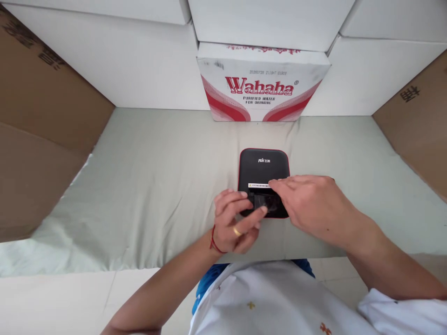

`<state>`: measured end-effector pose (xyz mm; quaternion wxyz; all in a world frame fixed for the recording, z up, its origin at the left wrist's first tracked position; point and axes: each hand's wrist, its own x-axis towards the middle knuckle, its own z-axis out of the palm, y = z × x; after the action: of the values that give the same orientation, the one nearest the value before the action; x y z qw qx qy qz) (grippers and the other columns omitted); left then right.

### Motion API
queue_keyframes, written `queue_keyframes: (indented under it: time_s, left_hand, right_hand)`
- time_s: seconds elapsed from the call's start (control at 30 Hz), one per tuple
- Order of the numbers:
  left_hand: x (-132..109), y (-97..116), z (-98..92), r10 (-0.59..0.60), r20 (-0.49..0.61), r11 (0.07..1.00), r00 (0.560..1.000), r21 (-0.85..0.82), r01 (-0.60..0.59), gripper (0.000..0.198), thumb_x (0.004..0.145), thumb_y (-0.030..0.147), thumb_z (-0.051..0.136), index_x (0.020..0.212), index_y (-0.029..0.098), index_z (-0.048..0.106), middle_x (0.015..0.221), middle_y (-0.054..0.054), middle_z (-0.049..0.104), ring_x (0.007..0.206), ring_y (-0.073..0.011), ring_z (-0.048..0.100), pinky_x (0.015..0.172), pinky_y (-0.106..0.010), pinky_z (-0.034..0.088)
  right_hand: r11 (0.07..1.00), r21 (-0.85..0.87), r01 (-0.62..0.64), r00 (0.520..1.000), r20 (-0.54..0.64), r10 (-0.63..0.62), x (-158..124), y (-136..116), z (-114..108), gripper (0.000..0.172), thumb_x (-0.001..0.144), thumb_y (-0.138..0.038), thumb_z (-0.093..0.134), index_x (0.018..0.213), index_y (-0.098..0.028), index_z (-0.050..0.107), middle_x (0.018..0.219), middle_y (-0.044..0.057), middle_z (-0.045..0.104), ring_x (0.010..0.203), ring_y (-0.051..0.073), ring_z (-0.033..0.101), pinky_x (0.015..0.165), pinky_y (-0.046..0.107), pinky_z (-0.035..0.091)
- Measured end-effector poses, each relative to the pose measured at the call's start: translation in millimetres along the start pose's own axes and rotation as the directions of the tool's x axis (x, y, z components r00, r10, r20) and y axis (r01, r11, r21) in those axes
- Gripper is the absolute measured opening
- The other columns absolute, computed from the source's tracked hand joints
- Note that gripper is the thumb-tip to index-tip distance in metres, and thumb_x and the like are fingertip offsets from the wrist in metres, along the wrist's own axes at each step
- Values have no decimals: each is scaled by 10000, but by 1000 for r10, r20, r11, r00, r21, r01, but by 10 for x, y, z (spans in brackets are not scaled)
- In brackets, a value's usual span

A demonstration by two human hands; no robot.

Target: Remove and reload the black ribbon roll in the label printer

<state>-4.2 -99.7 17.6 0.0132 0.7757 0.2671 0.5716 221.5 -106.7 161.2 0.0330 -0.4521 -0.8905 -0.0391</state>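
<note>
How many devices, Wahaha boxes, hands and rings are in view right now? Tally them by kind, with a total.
Device, black: 1
Wahaha box: 1
Hands: 2, the left hand and the right hand, both at the device
Ring, on the left hand: 1
Total: 5

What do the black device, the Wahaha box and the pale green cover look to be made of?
Black device: probably plastic with a matt finish, judging by its smooth, evenly dark top.
Wahaha box: most likely cardboard, with a printed face; its flat panels and straight edges suggest it.
Pale green cover: apparently fabric, dull-surfaced, as it wrinkles and folds; the fibre can't be told.
</note>
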Motion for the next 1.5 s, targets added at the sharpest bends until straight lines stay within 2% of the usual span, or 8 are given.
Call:
queue_keyframes:
  time_s: [0.1,0.23,0.5,0.8,0.97,1.07,1.3,1.5]
  left_hand:
    - [-32,-160,-23,-265,-17,954,964,-150,259,522,1041,378,657,1563,371,683,1214,-86,750,1311,-336,675,1181,-593,559]
    - [-58,-395,27,-594,140,659,792,-481,578,717,971,573,826,1643,466,600,1586,-57,666,1544,-324,601,1369,-559,450]
    - [-66,-579,109,-689,414,235,594,-648,724,1167,759,559,998,1741,614,371,1892,31,465,1859,-340,275,1525,-610,229]
    - [-178,-671,149,-635,471,225,612,-645,730,1124,791,617,1006,1734,580,395,1961,34,347,1873,-337,242,1503,-576,338]
    - [-181,-662,195,-597,487,208,638,-674,709,1062,790,653,981,1708,525,462,1912,-14,430,1836,-367,323,1495,-600,332]
    - [-177,-650,217,-601,477,219,642,-673,706,1047,794,663,971,1704,524,473,1874,-25,478,1802,-380,377,1464,-610,373]
    - [-149,-570,200,-682,142,515,717,-604,609,679,909,618,918,1506,394,686,1562,-58,680,1595,-331,580,1431,-536,367]
    - [-134,-574,235,-794,228,309,564,-647,697,539,943,623,892,1369,331,737,1368,-67,744,1335,-265,708,1206,-443,555]
  right_hand:
    - [989,144,-9,967,-251,45,-87,-27,156,367,1072,10,533,1215,-115,847,1044,106,916,938,263,881,787,390,712]
    - [933,337,126,926,-376,11,-295,-114,357,482,1063,49,511,1361,-176,817,1329,108,907,1297,244,855,1221,494,677]
    - [886,451,109,904,-416,100,-595,-193,474,480,1051,31,579,1393,-233,786,1337,80,909,1307,242,856,1227,521,682]
    - [851,511,119,899,-419,126,-574,-169,444,572,1060,-7,580,1496,-324,773,1311,54,915,1276,277,866,1220,577,665]
    - [866,386,-317,766,-435,474,-639,331,535,377,1124,-183,604,1397,-313,828,1235,85,910,1070,307,837,982,521,688]
    - [840,202,-503,810,-230,540,-778,779,811,353,1081,-307,602,1293,-218,871,1239,146,902,1050,376,752,932,576,649]
    - [821,236,-520,842,-15,539,-990,1018,1081,429,1057,-396,567,1273,-190,876,1180,180,895,1133,401,728,990,591,608]
    - [737,579,-349,818,-196,541,-574,581,428,262,1131,-405,648,1172,-313,890,1070,38,898,806,237,775,767,397,637]
